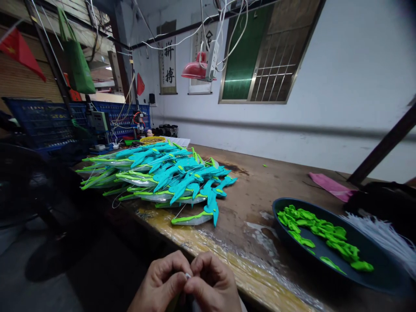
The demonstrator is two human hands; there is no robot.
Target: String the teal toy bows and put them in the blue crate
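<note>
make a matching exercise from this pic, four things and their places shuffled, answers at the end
Things
1. tiny whitish piece
2. flat bright green pieces
3. dome-shaped red lamp
4. turquoise and lime-green plastic pieces

Places
A. hanging, with the white wall behind
B. heaped on the brown tabletop
C. between the fingertips of the left hand and right hand
D. inside the dark blue round tray

Pairs: 1-C, 2-D, 3-A, 4-B

"What lies toward the desk's (pixel 260 177) left edge?"
"A pile of strung toys (pixel 178 190), a tray (pixel 142 141) behind it."
"And right, by the near edge?"
"A basin (pixel 318 248) of pieces (pixel 336 232), a cloth (pixel 331 186) behind it."
</note>
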